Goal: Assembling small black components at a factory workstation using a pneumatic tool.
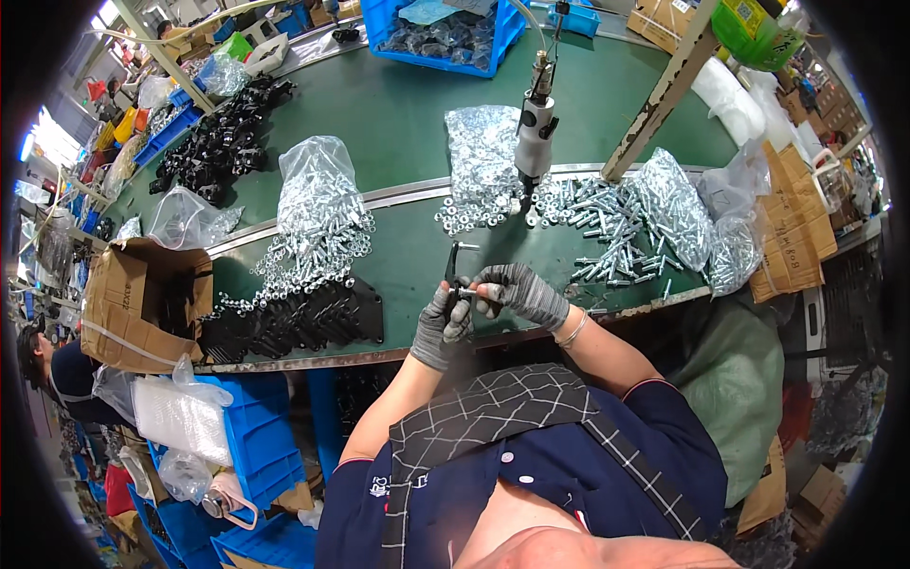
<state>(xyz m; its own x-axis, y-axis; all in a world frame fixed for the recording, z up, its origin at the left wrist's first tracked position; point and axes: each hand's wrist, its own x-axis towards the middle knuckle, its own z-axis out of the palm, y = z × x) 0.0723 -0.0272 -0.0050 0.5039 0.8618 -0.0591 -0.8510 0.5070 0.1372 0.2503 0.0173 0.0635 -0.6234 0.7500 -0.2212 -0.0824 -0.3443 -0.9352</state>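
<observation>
Both hands wear grey knit gloves and meet at the near edge of the green bench. My left hand (442, 329) is closed round a thin black metal bracket (452, 266), which points up and away from me. A silver bolt (467, 247) sticks out sideways at the bracket's far end. My right hand (524, 295) pinches a small silver piece (466, 292), seemingly a bolt, against the bracket's near end; the fingers partly hide it. Beyond the hands hangs a white and black power screwdriver (536, 142), its tip over loose nuts (471, 214).
Silver nuts (318, 251) spill from a clear bag at left, above stacked black brackets (294, 322). Silver bolts (616, 232) lie heaped at right. A cardboard box (142, 303) stands at the left edge, a blue bin (441, 38) at the back. A post (661, 90) rises at right.
</observation>
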